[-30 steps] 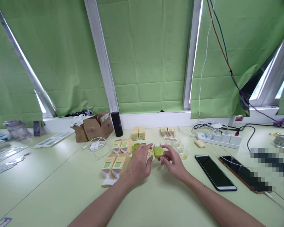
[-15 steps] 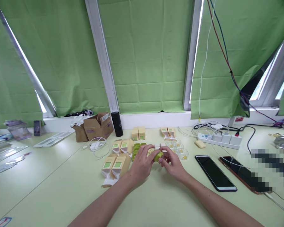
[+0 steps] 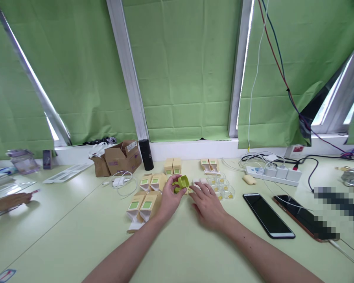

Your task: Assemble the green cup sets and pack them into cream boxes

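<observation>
My left hand [image 3: 169, 200] is closed round a small green case [image 3: 182, 182], lifted a little above the table and tilted. Just below it lie more green cases [image 3: 177, 190]. My right hand [image 3: 207, 204] lies low over the table with its fingers stretched towards small white and yellow pieces [image 3: 198, 183]. Yellow cartons with green labels [image 3: 144, 205] stand to the left of my left hand. Small clear cups with yellow contents [image 3: 224, 188] sit to the right of my right hand.
Two phones [image 3: 268, 215] lie at the right, behind them a power strip [image 3: 273, 173] with cables. A brown cardboard box [image 3: 122, 156], a black bottle [image 3: 146, 154] and a white charger cable [image 3: 121, 182] stand at the back left. Another person's hand [image 3: 8, 201] reaches in at far left.
The green case passed from my right hand to my left, which lifted it up and left. My right hand opened and lowered to the table. Another person's hand came in at far left.
</observation>
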Tool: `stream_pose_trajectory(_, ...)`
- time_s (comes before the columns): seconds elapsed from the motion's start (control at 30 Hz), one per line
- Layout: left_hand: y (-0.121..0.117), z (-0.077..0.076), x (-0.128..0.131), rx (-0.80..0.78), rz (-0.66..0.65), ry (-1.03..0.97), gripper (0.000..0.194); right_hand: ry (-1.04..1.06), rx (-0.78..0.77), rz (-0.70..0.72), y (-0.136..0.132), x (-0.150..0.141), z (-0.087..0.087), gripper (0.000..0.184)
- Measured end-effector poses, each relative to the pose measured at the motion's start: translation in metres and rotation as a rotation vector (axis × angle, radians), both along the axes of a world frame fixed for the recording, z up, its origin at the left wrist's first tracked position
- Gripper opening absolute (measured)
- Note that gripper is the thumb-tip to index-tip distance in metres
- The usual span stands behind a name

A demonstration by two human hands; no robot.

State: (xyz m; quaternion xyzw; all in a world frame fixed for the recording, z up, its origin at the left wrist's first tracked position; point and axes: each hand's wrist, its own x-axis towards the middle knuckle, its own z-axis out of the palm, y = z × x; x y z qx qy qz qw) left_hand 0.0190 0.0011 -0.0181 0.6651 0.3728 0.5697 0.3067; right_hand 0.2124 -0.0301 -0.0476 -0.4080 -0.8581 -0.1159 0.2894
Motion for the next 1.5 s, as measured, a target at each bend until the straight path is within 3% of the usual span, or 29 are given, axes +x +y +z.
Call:
stream_pose_trajectory(0.27,0.006,-0.006,0.001,-0.026,-0.101,-0.152,0.051,-0.091,-0.052,-0.007,0.005,-0.009,-0.008,0.039)
stream_pose_trajectory(0.53,-0.002,0.000,0.006,-0.171,-0.171,-0.342,0.056,-0.116,-0.044,-0.019,0.007,-0.010,-0.011,0.042)
stream_pose_trajectory(0.77,-0.005,0.006,0.006,-0.171,-0.160,-0.371,0.054,0.013,0.145,0.076,0.009,-0.009,-0.011,0.021)
stream_pose_trajectory(0.97,-0.005,0.006,0.005,-0.171,-0.155,-0.361,0.056,0.327,0.333,0.256,0.000,-0.006,-0.002,0.029)
stream_pose_trajectory(1.27,0.000,-0.002,0.005,-0.203,-0.145,-0.307,0.053,0.825,0.097,0.237,-0.008,0.001,0.009,0.029)
stream_pose_trajectory(1.4,0.000,-0.005,0.007,-0.216,-0.163,-0.271,0.054,1.049,-0.152,0.176,-0.006,0.001,0.009,0.020)
stream_pose_trajectory(1.5,-0.001,-0.006,0.008,-0.216,-0.160,-0.249,0.054,1.228,-0.356,0.132,-0.003,0.001,0.010,0.028)
